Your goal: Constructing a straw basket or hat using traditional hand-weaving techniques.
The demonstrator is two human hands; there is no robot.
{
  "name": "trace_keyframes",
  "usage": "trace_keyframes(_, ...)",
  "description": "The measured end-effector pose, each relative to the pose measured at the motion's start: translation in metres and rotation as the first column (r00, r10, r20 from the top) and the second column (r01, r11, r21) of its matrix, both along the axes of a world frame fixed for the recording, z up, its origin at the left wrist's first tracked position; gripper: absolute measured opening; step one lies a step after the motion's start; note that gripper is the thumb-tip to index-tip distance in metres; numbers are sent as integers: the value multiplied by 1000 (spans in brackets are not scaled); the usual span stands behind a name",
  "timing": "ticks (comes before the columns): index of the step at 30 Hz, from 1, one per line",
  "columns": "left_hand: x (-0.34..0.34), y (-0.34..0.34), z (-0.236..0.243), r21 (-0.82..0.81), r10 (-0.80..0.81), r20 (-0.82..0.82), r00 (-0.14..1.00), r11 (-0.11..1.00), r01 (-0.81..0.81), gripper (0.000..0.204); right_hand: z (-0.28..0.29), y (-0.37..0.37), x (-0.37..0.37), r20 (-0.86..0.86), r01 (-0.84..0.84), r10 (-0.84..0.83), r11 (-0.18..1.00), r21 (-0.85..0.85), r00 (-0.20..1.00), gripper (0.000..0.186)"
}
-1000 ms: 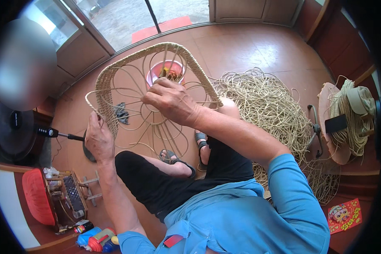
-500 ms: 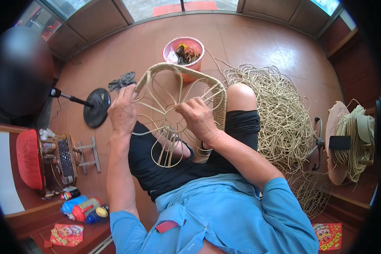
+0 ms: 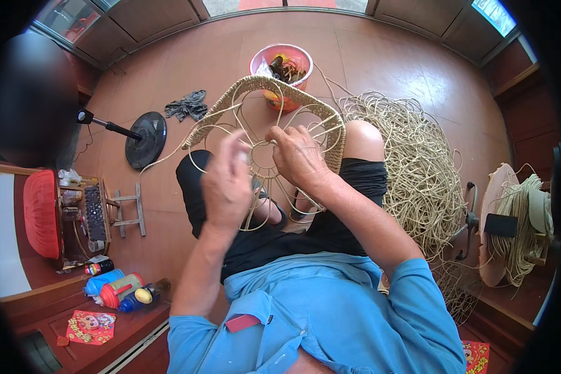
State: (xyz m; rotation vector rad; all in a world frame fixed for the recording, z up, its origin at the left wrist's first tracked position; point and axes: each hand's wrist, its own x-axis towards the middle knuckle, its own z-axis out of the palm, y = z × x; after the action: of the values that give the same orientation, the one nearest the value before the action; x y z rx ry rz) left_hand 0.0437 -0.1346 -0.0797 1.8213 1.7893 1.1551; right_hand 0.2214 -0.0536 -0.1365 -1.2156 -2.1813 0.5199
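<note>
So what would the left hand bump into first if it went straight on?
Probably the pale woven frame, though the left hand is blurred and depth is unclear: it might pass above or below.

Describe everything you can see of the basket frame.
The basket frame looks like pale cane: a woven band along its far and right sides, looping spokes, a central ring. Apparently tilted over the lap, it trails a strand leftward. The right hand pinches it near the ring; contact by the blurred left hand is unclear.

Brown floor (image 3: 368, 62) bears tangled cord (image 3: 417, 162), pink bucket (image 3: 305, 59), perhaps a rag (image 3: 188, 106).
</note>
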Motion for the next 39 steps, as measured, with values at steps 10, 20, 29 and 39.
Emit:
trace_keyframes(10, 41, 18, -64, -177, 22, 233, 972, 984, 20, 41, 13, 6, 4, 36, -30, 35, 990, -141, 999, 29)
trace_keyframes(20, 35, 7, -38, -239, 141, 300, 944, 969, -69, 19, 28, -2, 5, 173, 23, -33, 998, 56, 984, 19)
trace_keyframes(29, -8, -33, 33, -118, 31, 738, 675, 989, 83, 17, -4, 11, 2, -12, -4, 8, 939, 343, 1000, 17)
trace_keyframes(39, -52, -36, 116, 299, -243, 778, 579, 954, -1, 33, -10, 14, -7, -112, 1, 23, 976, 217, 993, 13)
